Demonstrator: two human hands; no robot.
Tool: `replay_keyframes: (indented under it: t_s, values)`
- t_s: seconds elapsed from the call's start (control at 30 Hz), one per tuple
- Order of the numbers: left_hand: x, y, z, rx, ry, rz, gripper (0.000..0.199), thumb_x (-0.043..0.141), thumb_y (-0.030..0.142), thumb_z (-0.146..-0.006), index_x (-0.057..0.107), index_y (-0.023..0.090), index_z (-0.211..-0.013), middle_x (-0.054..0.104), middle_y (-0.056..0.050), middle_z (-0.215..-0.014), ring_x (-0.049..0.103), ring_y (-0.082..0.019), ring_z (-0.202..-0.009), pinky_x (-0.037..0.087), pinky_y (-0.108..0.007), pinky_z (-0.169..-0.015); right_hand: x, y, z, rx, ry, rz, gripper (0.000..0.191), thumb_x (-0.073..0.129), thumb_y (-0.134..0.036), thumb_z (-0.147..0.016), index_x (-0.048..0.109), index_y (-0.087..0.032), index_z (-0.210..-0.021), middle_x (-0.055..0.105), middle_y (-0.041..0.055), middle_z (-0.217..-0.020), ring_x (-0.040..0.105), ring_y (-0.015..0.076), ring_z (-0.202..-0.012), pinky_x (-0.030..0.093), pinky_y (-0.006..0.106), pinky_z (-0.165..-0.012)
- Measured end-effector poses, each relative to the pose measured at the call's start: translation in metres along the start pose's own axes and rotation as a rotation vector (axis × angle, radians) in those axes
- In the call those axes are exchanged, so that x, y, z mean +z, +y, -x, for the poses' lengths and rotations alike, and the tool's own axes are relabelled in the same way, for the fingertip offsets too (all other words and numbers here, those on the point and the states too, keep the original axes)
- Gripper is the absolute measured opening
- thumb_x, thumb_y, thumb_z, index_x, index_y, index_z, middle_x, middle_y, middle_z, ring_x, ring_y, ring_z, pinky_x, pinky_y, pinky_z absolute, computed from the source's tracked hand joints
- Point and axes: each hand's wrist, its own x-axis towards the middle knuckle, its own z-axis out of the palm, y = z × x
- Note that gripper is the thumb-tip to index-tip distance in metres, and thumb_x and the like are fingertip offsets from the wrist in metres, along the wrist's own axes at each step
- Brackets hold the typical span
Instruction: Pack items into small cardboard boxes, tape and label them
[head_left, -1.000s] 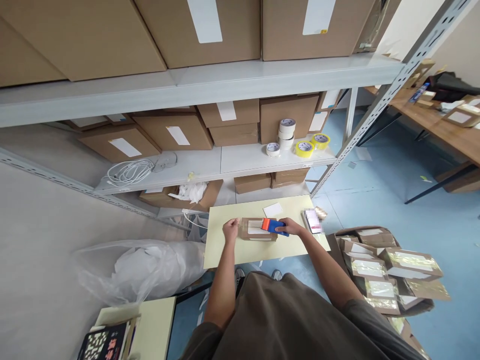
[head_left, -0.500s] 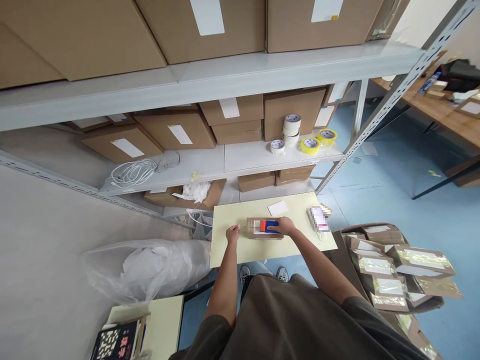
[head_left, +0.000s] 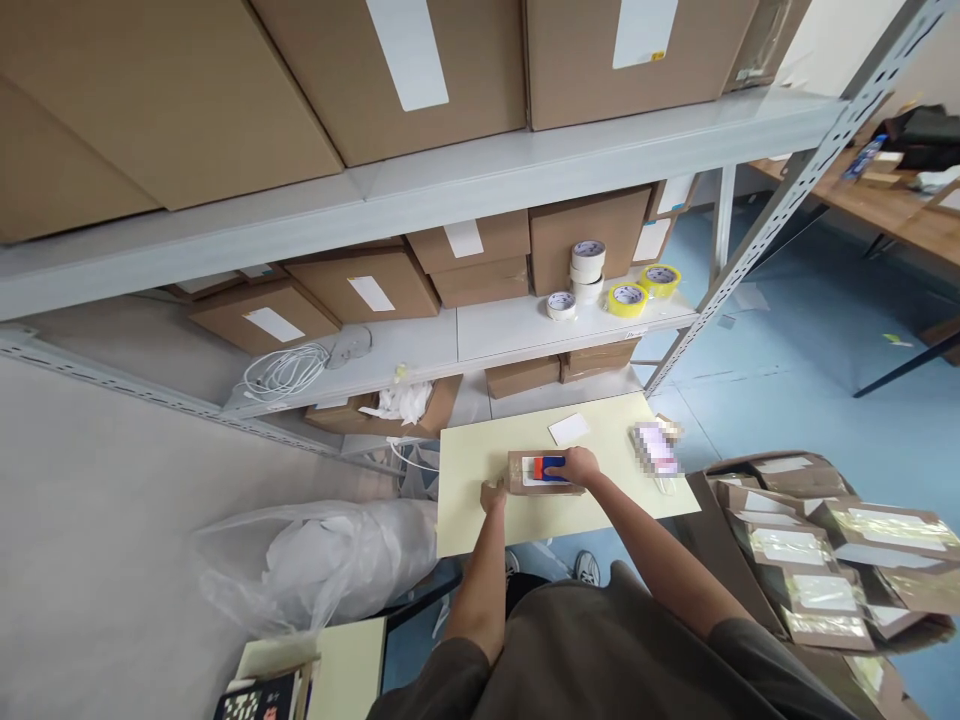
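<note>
A small brown cardboard box [head_left: 514, 474] with a white label on top lies on the pale yellow table [head_left: 465, 520]. My right hand [head_left: 580, 466] is closed round an orange-and-blue tape dispenser [head_left: 551, 469], which rests on top of the box over the label. At the box's left end is my left hand [head_left: 493, 495], its curled fingers against the cardboard; the fingertips are partly hidden. A white card [head_left: 569, 430] lies just behind the box.
A blurred phone-like item [head_left: 656, 449] lies at the table's right end. Beyond the table, a shelf [head_left: 487, 330] carries boxes, tape rolls [head_left: 587, 262] and a coiled white cable [head_left: 289, 372]. To the right, a large carton [head_left: 701, 510] holds several taped boxes. A plastic bag [head_left: 352, 560] bulges at left.
My left hand has come from beside the box onto its left end. The tape dispenser stays on top of the box in my right hand. The whole view has shifted slightly.
</note>
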Motion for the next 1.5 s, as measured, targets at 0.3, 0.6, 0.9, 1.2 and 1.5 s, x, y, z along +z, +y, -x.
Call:
replay_keyframes:
  t_s: [0.3, 0.6, 0.9, 1.2, 1.5]
  values:
    - [0.014, 0.035, 0.007, 0.137, -0.164, 0.027, 0.053, 0.035, 0.049, -0.109, 0.074, 0.015, -0.122, 0.078, -0.018, -0.121, 0.073, -0.028, -0.114, 0.053, -0.032, -0.090, -0.006, -0.011, 0.002, 0.078, -0.017, -0.005, 0.064, 0.074, -0.072, -0.082, 0.078, -0.016, -0.112, 0.078, 0.0184, -0.115, 0.075, 0.0304, -0.107, 0.054, 0.030, -0.081]
    - [0.021, 0.032, 0.001, 0.153, -0.161, 0.005, 0.057, 0.029, 0.051, -0.110, 0.071, 0.016, -0.126, 0.078, -0.018, -0.122, 0.072, -0.031, -0.118, 0.053, -0.036, -0.096, -0.045, 0.048, 0.015, 0.060, -0.056, 0.075, 0.059, 0.075, -0.073, -0.081, 0.079, -0.018, -0.101, 0.079, 0.0155, -0.108, 0.074, 0.0290, -0.097, 0.051, 0.029, -0.072]
    - [0.012, 0.024, -0.013, 0.199, -0.204, 0.065, 0.053, 0.035, 0.049, -0.109, 0.074, 0.015, -0.119, 0.078, -0.020, -0.119, 0.071, -0.033, -0.119, 0.051, -0.038, -0.100, -0.071, 0.135, 0.053, 0.145, 0.030, 0.059, 0.053, 0.081, -0.066, -0.081, 0.079, -0.014, -0.091, 0.078, 0.0171, -0.095, 0.070, 0.0286, -0.087, 0.044, 0.032, -0.068]
    - [-0.036, -0.012, -0.056, 0.184, -0.292, 0.111, 0.047, 0.038, 0.044, -0.108, 0.074, 0.016, -0.120, 0.078, -0.017, -0.124, 0.071, -0.028, -0.119, 0.053, -0.032, -0.094, -0.050, 0.014, 0.036, 0.167, -0.004, 0.008, 0.056, 0.077, -0.075, -0.078, 0.078, -0.020, -0.085, 0.079, 0.0116, -0.093, 0.073, 0.0261, -0.086, 0.043, 0.028, -0.062]
    - [-0.099, -0.031, -0.069, 0.282, -0.238, 0.265, 0.043, 0.044, 0.048, -0.104, 0.075, 0.023, -0.122, 0.078, -0.008, -0.126, 0.069, -0.025, -0.123, 0.050, -0.030, -0.103, -0.027, -0.131, 0.026, 0.115, 0.045, 0.058, 0.060, 0.072, -0.077, -0.081, 0.079, -0.020, -0.097, 0.080, 0.0142, -0.108, 0.075, 0.0290, -0.099, 0.050, 0.029, -0.071]
